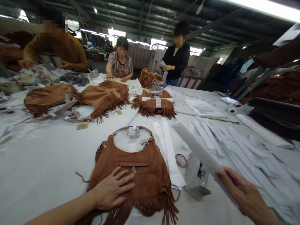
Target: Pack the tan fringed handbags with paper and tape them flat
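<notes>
A brown suede handbag (145, 184) with fringe lies flat on the white table in front of me. Its curved handle (120, 128) points away from me and carries a clear wrapping. My left hand (114, 187) rests on the bag's front with fingers spread, just below the zip pocket. Over the table to the right, my right hand (243, 190) grips a long white folded paper strip (199, 147), tilted up and away to the left. Between the bag and that hand stands a tape dispenser (198, 178), with a small round disc (181, 160) beside it.
Several white strips (234, 150) spread over the right side. More fringed bags (105, 97) lie across the table, one wrapped with a white band (157, 101). A tape roll (232, 110) sits at the right. Three people stand at the far side, hands on the materials.
</notes>
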{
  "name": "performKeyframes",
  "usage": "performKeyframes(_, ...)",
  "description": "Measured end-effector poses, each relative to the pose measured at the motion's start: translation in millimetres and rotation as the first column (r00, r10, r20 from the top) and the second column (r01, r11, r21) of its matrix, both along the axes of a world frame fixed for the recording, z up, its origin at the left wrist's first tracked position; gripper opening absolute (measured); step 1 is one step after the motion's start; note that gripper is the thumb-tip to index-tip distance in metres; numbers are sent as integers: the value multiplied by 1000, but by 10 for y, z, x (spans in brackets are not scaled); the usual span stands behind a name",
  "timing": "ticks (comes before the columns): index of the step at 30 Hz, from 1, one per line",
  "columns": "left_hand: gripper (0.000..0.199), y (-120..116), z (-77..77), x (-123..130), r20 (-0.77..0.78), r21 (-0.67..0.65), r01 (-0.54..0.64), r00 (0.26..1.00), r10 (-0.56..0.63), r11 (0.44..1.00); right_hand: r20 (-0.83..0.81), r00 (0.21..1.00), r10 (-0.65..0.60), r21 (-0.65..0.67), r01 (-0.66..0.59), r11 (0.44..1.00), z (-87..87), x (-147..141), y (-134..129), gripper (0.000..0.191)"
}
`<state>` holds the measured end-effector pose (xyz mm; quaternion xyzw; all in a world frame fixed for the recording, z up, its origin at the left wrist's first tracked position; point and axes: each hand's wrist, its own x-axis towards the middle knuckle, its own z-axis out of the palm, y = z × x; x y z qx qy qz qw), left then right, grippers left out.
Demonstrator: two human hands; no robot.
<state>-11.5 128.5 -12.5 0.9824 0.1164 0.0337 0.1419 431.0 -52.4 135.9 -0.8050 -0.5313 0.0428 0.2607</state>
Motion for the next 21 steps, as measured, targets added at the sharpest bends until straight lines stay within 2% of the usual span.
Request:
performKeyframes(3, 60, -10, 38, -10, -11, -15, 2, 1000, -2, 1000, -104, 984, 142, -81, -151, 985, -12, -618, 381, 45)
performKeyframes(6, 56, -22, 81, -32, -49, -47, 12, 999, -14, 999, -165, 948, 270, -85, -287, 954, -117, -934, 624, 43)
performKeyframes(9, 59, -40, 91, -51, -35, -85, 12, 999, -15, 996, -198, 930, 310, -101, -334, 937, -220, -1027, 692, 44)
performKeyframes(11, 71, -63, 89, -40, 18, -132, -29, 999, 31, 991, -208, 932, 296, -119, -324, 938, -274, -1018, 677, 45)
performKeyframes(13, 81, -110, 103, 3, 46, -210, -153, 985, 166, 966, -228, 933, 280, -120, -312, 942, -329, -985, 653, 47)
performKeyframes(14, 80, -149, 120, 34, 31, -249, -235, 968, 251, 940, -243, 929, 278, -115, -312, 943, -360, -969, 650, 48)
performKeyframes(16, 61, -259, 170, 110, -28, -264, -370, 926, 376, 891, -275, 917, 288, -116, -329, 937, -434, -957, 684, 50)
performKeyframes(17, 47, -327, 196, 152, -52, -234, -400, 915, 400, 886, -292, 907, 303, -123, -350, 929, -475, -969, 725, 49)
performKeyframes(19, 27, -465, 229, 234, -53, -127, -381, 925, 377, 916, -328, 874, 359, -140, -421, 896, -559, -1043, 858, 47)
performKeyframes(21, 19, -575, 225, 300, -20, -20, -354, 935, 353, 935, -371, 815, 444, -147, -524, 839, -633, -1186, 1026, 44)
